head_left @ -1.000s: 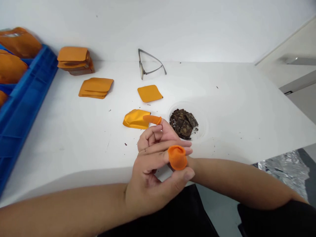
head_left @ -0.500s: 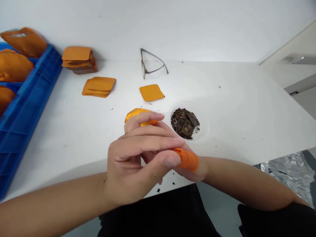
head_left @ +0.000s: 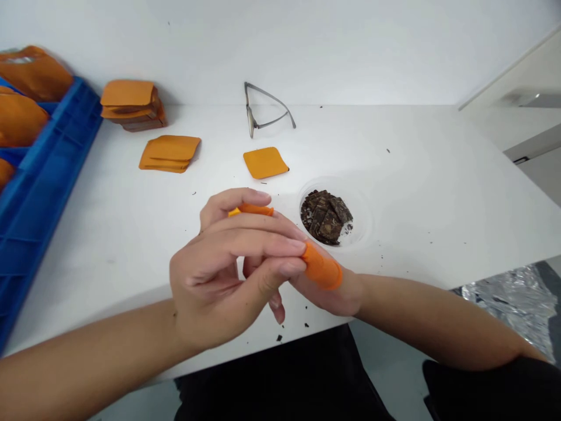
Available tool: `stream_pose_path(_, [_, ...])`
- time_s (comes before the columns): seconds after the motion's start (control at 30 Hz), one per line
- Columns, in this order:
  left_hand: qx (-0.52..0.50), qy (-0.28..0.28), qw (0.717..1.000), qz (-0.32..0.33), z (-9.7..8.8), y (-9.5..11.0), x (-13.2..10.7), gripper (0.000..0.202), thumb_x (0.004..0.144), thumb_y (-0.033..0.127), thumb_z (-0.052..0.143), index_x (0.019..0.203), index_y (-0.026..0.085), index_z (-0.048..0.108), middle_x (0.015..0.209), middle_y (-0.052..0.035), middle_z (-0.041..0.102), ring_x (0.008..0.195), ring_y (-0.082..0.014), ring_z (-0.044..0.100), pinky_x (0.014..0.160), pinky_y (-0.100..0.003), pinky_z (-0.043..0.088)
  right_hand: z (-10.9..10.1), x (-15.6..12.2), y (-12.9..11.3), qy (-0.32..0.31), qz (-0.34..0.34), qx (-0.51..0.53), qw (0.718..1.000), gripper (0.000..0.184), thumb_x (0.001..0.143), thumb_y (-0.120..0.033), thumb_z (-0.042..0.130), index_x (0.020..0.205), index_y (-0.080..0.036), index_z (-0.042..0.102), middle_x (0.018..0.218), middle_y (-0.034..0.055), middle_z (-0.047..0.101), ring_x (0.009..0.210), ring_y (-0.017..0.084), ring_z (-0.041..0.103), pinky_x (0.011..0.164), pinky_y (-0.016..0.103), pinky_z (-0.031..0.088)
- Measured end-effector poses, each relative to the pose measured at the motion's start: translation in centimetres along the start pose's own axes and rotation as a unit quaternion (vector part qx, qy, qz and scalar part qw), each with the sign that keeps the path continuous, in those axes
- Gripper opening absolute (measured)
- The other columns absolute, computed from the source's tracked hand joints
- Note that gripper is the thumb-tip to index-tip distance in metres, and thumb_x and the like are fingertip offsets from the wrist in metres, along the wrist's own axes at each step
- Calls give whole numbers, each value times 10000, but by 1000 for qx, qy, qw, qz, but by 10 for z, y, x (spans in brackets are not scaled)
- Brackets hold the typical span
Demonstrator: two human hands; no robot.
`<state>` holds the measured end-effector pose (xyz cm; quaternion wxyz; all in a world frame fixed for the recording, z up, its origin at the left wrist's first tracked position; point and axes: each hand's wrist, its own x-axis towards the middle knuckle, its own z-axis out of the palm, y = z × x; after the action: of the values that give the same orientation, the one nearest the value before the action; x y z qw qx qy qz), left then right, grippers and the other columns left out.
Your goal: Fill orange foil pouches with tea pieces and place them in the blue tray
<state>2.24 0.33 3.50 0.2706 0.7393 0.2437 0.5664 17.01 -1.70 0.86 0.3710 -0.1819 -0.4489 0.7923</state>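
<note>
My left hand (head_left: pixel 219 280) pinches, thumb against fingertips, the end of an orange finger cot (head_left: pixel 323 268) worn on my right thumb. Behind and below it lies my right hand (head_left: pixel 326 298), partly covered, its visible fingers apart and no object seen in them. Between my left fingers shows a second orange piece (head_left: pixel 258 209), which looks like a cot on another right fingertip. A yellow-orange bit (head_left: pixel 234 212) beside it is mostly hidden. Just beyond my hands, a clear round tub (head_left: pixel 362 225) holds dark brown pressed flakes (head_left: pixel 328 219).
A single orange packet (head_left: pixel 265 162) lies ahead, with eyeglasses (head_left: pixel 269 120) behind it. Left of these are a flat pile of orange packets (head_left: pixel 170 153) and a taller stack (head_left: pixel 131 105). A blue crate (head_left: pixel 48 204) of orange pouches borders the left. Dark crumbs dot the table.
Both hands have shifted a little left, my left hand more so, uncovering more of the right thumb's cot. The yellow-orange item behind them is now largely covered. The view has moved slightly.
</note>
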Motion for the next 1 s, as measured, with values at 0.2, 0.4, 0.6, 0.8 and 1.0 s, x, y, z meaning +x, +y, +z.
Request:
stream_pose_path(0.2, [62,-5,998,22,-4,4,3,74,965,334,610,946,363,675,807,46,764,752,-215,669,996,-508,494,0,-1,0,-8,-14,33,999,458,953,-471,612,1330,-280,436,849,-40,586,609,100,598,509,230,555])
stream_pose_path(0.4, [48,24,998,-14,-2,8,1,9,935,305,661,941,311,661,840,11,693,914,-240,604,911,-496,503,0,-2,-6,-27,-7,23,999,306,1019,-547,432,1117,-266,499,901,-36,565,650,91,599,539,239,559])
stream_pose_path(0.6, [14,14,999,-31,0,3,-6,60,972,315,614,1019,330,648,841,-16,670,894,-224,629,900,-456,518,0,-3,-4,-42,-47,30,998,338,990,-533,496,1172,-248,480,908,-19,554,630,94,597,517,228,566])
stream_pose_path(0.8, [-188,36,974,-124,5,8,-8,165,1009,185,579,1104,298,653,959,-5,606,646,-78,643,367,-178,476,-2,0,1,-32,-17,43,998,582,936,-550,598,1399,-286,365,882,-26,565,658,108,572,507,229,571])
stream_pose_path(1.0, [-222,4,968,-120,5,3,-6,173,989,249,632,1146,267,702,931,-24,658,631,-101,655,339,-183,491,-5,-1,2,-36,-16,21,999,346,974,-478,568,1195,-253,427,891,-28,565,653,102,584,523,236,571])
